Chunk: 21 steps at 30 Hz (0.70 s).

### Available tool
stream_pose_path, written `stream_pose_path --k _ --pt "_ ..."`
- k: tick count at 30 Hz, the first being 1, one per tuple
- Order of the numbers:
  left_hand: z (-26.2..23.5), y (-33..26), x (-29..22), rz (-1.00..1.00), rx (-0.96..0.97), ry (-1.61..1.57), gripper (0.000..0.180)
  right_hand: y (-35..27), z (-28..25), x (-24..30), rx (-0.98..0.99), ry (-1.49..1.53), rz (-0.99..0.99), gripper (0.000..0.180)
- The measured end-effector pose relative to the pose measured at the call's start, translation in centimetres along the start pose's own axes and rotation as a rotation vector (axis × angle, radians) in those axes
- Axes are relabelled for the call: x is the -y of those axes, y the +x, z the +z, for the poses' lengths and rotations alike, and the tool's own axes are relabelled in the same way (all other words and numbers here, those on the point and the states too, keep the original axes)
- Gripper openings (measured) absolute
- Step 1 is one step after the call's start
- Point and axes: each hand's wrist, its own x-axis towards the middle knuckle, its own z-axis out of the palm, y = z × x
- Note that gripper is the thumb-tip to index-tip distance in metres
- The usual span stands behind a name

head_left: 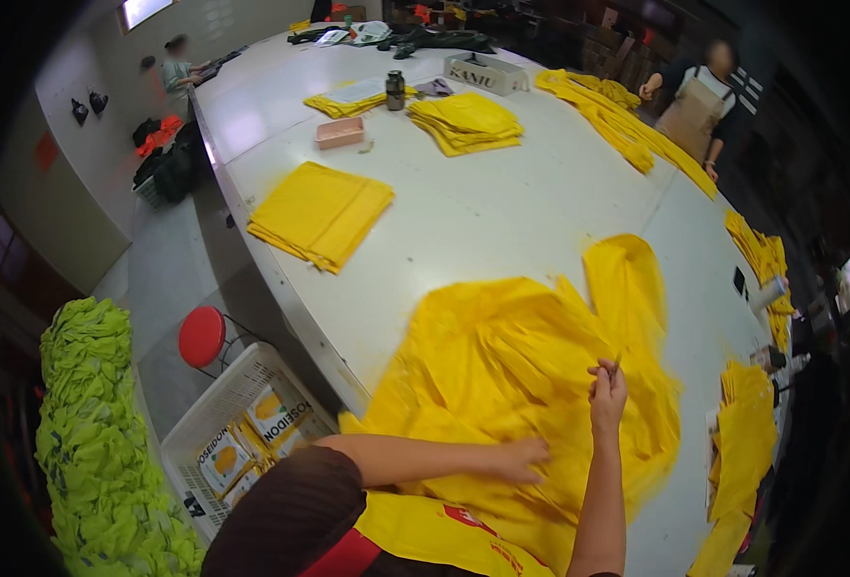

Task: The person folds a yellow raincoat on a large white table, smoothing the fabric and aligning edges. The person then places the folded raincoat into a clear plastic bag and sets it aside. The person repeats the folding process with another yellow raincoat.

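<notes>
A large yellow garment (502, 356) lies crumpled on the white table (435, 231) in front of me, with one sleeve-like part (627, 279) reaching toward the far side. My left hand (521, 462) comes across from the left and rests on the yellow cloth, slightly blurred, its fingers apart. Over the right part of the garment, my right hand (608, 394) is raised with its fingers closed in a pinch. A small, thin, dark thing sticks up from those fingers, too small to name.
Folded yellow stacks (324, 212) lie farther up the table, near a pink tray (340, 133), a dark jar (395, 91) and a grey box (486, 74). At left are a white basket (189, 452) of packets, a red stool (202, 337) and lime-green cloth (98, 433). A co-worker (699, 111) stands far right.
</notes>
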Motion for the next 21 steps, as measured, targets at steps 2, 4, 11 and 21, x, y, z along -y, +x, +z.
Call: stream_pose_path --k 2,4,11,21 --pt "-2.7 -0.2 0.3 0.05 0.114 -0.221 0.043 4.1 5.1 -1.9 0.02 -0.107 -0.05 0.018" --pt "-6.9 -0.8 1.1 0.084 0.258 -0.529 0.039 8.3 9.2 -4.1 0.037 -0.269 -0.163 0.02" --pt "-33.3 -2.8 20.3 -0.178 -0.256 0.107 0.026 14.9 18.6 -9.8 -0.035 -0.818 -0.392 0.024" --pt "-63.5 0.9 39.2 -0.694 -0.918 0.57 0.029 14.7 20.8 -9.4 -0.076 -1.022 -0.379 0.026"
